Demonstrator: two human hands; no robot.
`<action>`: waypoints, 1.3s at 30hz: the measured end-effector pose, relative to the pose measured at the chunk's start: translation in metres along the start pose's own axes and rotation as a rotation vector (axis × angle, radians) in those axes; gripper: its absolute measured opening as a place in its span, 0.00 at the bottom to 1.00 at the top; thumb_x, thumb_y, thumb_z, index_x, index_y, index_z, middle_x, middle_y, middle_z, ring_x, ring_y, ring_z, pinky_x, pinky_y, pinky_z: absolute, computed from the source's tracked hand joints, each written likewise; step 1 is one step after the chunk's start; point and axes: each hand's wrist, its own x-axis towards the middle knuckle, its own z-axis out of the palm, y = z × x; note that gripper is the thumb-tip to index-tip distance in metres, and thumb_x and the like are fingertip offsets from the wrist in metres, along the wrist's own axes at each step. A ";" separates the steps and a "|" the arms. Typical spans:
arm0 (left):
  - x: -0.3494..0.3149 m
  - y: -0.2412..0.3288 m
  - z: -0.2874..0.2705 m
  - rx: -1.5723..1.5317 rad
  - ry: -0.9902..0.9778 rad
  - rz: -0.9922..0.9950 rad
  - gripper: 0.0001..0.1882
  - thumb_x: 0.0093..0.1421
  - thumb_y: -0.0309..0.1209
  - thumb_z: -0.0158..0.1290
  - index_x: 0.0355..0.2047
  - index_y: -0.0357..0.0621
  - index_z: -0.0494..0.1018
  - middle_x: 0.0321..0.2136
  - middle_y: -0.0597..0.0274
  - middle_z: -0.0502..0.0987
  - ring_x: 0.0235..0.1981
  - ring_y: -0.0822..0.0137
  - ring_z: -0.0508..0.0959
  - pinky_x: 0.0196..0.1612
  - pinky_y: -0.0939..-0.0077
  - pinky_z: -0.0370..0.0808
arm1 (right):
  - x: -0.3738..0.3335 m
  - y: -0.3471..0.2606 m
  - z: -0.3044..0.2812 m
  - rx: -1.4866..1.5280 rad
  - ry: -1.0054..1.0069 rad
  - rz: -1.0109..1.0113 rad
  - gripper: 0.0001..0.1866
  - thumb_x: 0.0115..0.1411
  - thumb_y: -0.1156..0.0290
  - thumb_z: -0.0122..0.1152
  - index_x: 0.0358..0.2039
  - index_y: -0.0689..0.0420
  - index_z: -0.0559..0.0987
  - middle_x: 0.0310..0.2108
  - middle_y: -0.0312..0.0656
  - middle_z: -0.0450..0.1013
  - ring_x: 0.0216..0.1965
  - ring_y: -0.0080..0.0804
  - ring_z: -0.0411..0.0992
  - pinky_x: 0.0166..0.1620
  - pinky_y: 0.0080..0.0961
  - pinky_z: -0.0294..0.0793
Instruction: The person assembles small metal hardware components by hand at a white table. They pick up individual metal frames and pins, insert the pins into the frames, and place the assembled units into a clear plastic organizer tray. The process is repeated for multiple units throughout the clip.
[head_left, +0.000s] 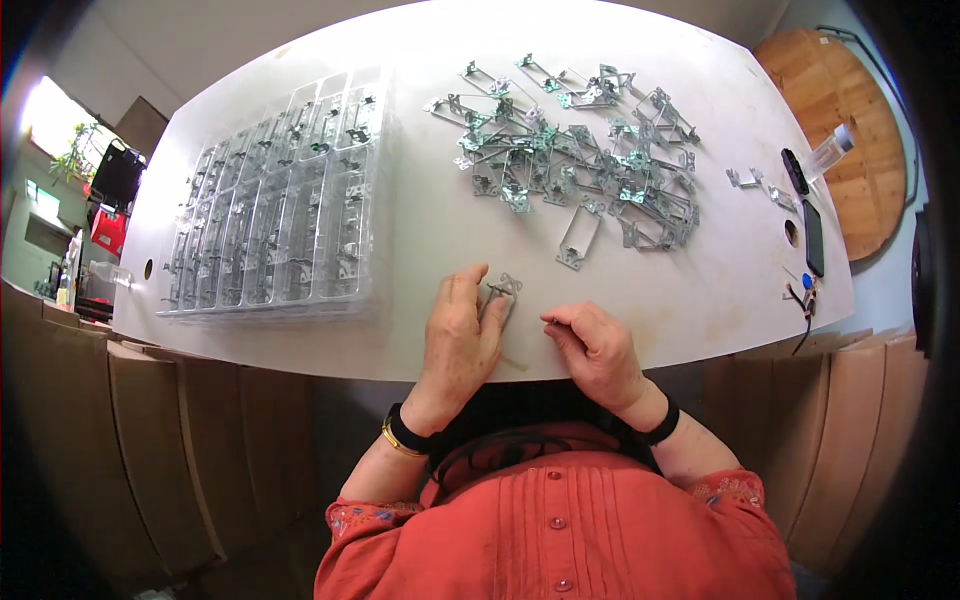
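Note:
My left hand [458,332] is closed around a small silver metal bracket [508,284], whose far end sticks out past the thumb near the table's front edge. To the right of it, apart from the bracket, my right hand [593,350] has thumb and forefinger pinched together. A dark tip shows at those fingers, too small to name. Beyond the hands lies a loose heap of similar metal brackets [580,150] with flat perforated ends. One bracket [580,236] lies at the heap's near edge.
Stacked clear plastic trays [375,200] with metal parts in their compartments stand on the left of the white table [430,260]. At the right are two loose parts [757,181], a phone [814,240], a clear bottle [830,152] and small wires [803,298]. Cardboard boxes [160,440] stand below.

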 end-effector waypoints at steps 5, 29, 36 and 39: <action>-0.002 0.009 -0.007 0.110 0.045 0.110 0.22 0.66 0.24 0.63 0.59 0.33 0.73 0.46 0.45 0.78 0.35 0.57 0.79 0.38 0.64 0.78 | 0.001 0.002 0.000 0.013 -0.004 0.014 0.10 0.63 0.79 0.70 0.45 0.57 0.83 0.36 0.46 0.81 0.36 0.47 0.81 0.39 0.38 0.80; -0.013 0.011 -0.011 0.295 -0.023 0.186 0.28 0.60 0.25 0.68 0.61 0.39 0.76 0.49 0.43 0.79 0.49 0.44 0.80 0.52 0.54 0.78 | 0.002 0.004 -0.001 0.029 0.012 -0.019 0.17 0.63 0.84 0.67 0.51 0.57 0.84 0.40 0.47 0.82 0.39 0.47 0.82 0.42 0.38 0.82; -0.012 0.012 -0.015 0.351 -0.055 0.209 0.32 0.60 0.26 0.68 0.64 0.35 0.74 0.50 0.43 0.80 0.50 0.44 0.79 0.55 0.53 0.77 | -0.001 0.003 0.002 0.107 0.036 0.075 0.14 0.64 0.82 0.69 0.50 0.58 0.82 0.39 0.48 0.82 0.38 0.45 0.83 0.41 0.37 0.82; -0.011 0.009 -0.017 0.366 -0.055 0.224 0.32 0.59 0.25 0.68 0.64 0.34 0.74 0.49 0.44 0.80 0.50 0.45 0.79 0.54 0.54 0.77 | -0.004 0.005 0.003 0.118 0.037 0.119 0.13 0.64 0.80 0.71 0.49 0.58 0.82 0.39 0.48 0.82 0.37 0.44 0.83 0.41 0.35 0.82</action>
